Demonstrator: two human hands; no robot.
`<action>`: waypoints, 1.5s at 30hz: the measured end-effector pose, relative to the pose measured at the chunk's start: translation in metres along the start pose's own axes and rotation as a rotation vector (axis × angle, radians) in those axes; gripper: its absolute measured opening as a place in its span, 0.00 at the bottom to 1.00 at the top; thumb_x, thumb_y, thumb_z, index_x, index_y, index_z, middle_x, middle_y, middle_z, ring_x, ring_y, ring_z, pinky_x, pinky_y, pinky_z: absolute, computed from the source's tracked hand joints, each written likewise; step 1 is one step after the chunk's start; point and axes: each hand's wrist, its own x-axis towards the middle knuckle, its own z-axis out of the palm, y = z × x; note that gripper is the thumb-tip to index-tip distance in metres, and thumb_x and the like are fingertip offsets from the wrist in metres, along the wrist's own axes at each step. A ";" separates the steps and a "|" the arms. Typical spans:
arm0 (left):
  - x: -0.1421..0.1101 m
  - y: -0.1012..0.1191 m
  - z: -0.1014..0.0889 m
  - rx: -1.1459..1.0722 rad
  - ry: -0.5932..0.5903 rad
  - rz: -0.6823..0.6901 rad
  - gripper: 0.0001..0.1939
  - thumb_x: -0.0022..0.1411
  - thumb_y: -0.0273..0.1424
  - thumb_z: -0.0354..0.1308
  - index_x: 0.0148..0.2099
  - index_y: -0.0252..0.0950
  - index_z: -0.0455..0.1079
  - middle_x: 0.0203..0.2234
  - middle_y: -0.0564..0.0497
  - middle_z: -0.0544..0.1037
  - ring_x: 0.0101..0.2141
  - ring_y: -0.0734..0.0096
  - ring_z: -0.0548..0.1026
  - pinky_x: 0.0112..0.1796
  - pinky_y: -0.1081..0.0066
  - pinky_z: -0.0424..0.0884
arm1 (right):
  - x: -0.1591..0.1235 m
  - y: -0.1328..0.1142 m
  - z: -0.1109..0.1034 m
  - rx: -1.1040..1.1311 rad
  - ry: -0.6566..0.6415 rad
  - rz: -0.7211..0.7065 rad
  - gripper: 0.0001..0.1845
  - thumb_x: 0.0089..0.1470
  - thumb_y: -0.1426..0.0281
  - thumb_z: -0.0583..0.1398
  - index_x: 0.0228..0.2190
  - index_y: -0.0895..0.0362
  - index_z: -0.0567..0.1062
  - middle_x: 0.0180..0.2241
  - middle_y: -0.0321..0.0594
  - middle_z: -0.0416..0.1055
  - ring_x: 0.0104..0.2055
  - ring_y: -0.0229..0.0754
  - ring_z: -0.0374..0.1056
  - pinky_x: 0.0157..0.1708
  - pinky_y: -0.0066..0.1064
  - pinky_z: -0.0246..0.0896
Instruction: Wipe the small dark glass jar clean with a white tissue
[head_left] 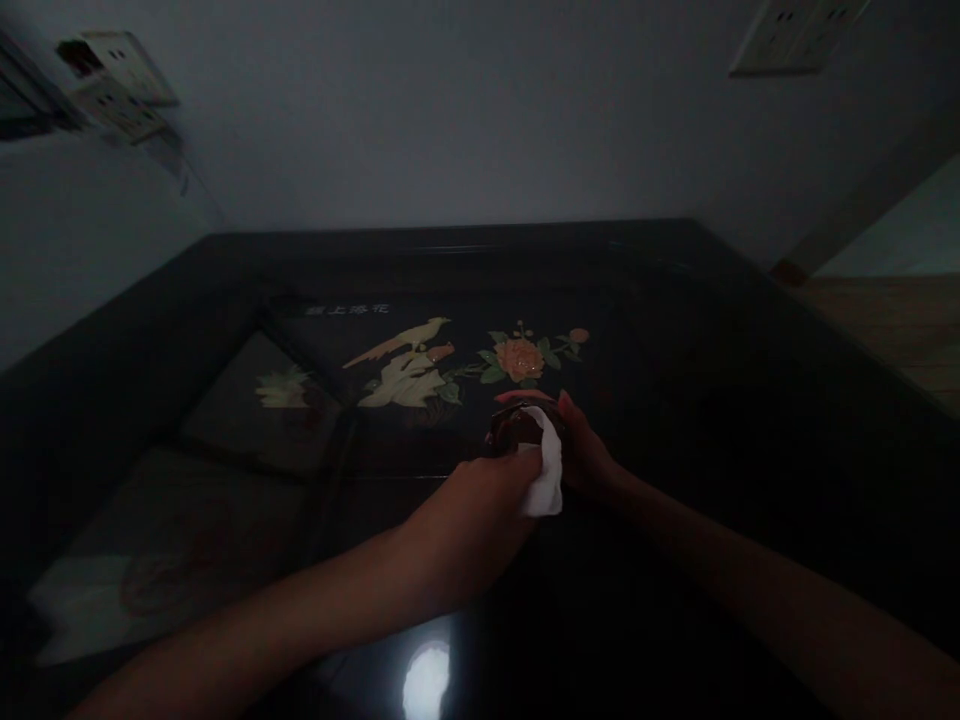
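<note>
Just past the middle of the dark tabletop, my left hand [480, 515] is closed on a white tissue [552, 480] and presses it against a shiny dark brown vessel [514, 428]. The tissue hangs out beside the thumb. Cupped around the vessel's far and right sides is my right hand [585, 450], its fingertips showing beyond the rim. Dim light hides the vessel's exact kind. My left fingers are largely hidden at the vessel.
The glossy black table [675, 330] carries a picture of a bird [409, 342] and a peony [519, 360], and it reflects light near its front. A pale wall [450, 120] stands behind. Wall sockets [799, 35] are at the upper right, with more sockets [124, 90] upper left.
</note>
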 end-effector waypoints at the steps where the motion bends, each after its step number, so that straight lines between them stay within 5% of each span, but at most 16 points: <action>1: 0.000 0.000 -0.001 -0.097 0.024 0.000 0.10 0.62 0.21 0.45 0.41 0.33 0.67 0.36 0.48 0.76 0.36 0.69 0.75 0.37 0.73 0.70 | 0.000 0.000 0.000 0.002 0.004 -0.002 0.32 0.49 0.43 0.57 0.43 0.56 0.73 0.35 0.41 0.77 0.37 0.44 0.72 0.39 0.34 0.65; 5: 0.001 -0.001 -0.001 -0.165 0.055 0.047 0.10 0.64 0.23 0.45 0.42 0.33 0.67 0.37 0.50 0.76 0.38 0.71 0.74 0.41 0.75 0.69 | 0.001 0.000 0.000 0.015 0.018 -0.006 0.31 0.49 0.44 0.57 0.42 0.56 0.74 0.35 0.41 0.77 0.37 0.44 0.72 0.38 0.34 0.65; 10: -0.001 -0.005 -0.002 0.280 -0.032 0.100 0.09 0.62 0.22 0.49 0.44 0.33 0.66 0.37 0.48 0.77 0.37 0.67 0.76 0.38 0.70 0.72 | 0.001 0.003 -0.001 0.028 -0.001 -0.018 0.30 0.48 0.45 0.59 0.42 0.55 0.74 0.35 0.40 0.76 0.38 0.45 0.72 0.41 0.35 0.64; 18: -0.003 -0.014 0.015 0.911 0.270 0.283 0.17 0.62 0.20 0.48 0.53 0.22 0.67 0.50 0.36 0.73 0.54 0.57 0.69 0.56 0.61 0.64 | 0.002 0.004 -0.002 0.008 0.052 -0.020 0.28 0.51 0.45 0.56 0.41 0.55 0.74 0.38 0.42 0.76 0.41 0.45 0.71 0.44 0.37 0.63; 22: -0.004 -0.016 0.017 1.021 0.302 0.265 0.19 0.63 0.21 0.46 0.55 0.21 0.65 0.54 0.35 0.70 0.57 0.56 0.66 0.58 0.60 0.61 | 0.004 0.008 -0.006 0.050 0.051 -0.011 0.29 0.48 0.45 0.59 0.40 0.55 0.74 0.36 0.41 0.76 0.38 0.44 0.71 0.41 0.34 0.64; 32: -0.006 -0.007 0.010 0.749 0.118 0.214 0.20 0.62 0.20 0.47 0.56 0.27 0.64 0.52 0.40 0.73 0.53 0.59 0.70 0.56 0.56 0.63 | 0.002 0.003 -0.002 -0.020 0.037 -0.030 0.29 0.50 0.44 0.57 0.40 0.55 0.74 0.37 0.41 0.75 0.39 0.45 0.70 0.42 0.36 0.63; 37: -0.012 -0.002 0.005 0.465 0.010 0.147 0.24 0.57 0.17 0.48 0.56 0.31 0.60 0.53 0.41 0.72 0.50 0.65 0.73 0.46 0.68 0.72 | 0.000 0.000 0.001 -0.027 -0.012 -0.020 0.29 0.50 0.44 0.56 0.41 0.55 0.74 0.34 0.40 0.75 0.38 0.45 0.71 0.42 0.37 0.63; 45: -0.011 -0.006 0.002 0.155 -0.024 0.137 0.18 0.62 0.21 0.46 0.54 0.37 0.60 0.42 0.50 0.78 0.40 0.70 0.76 0.40 0.74 0.71 | 0.001 0.001 -0.003 -0.003 -0.024 0.010 0.31 0.50 0.43 0.56 0.42 0.56 0.73 0.33 0.41 0.76 0.37 0.46 0.73 0.40 0.37 0.65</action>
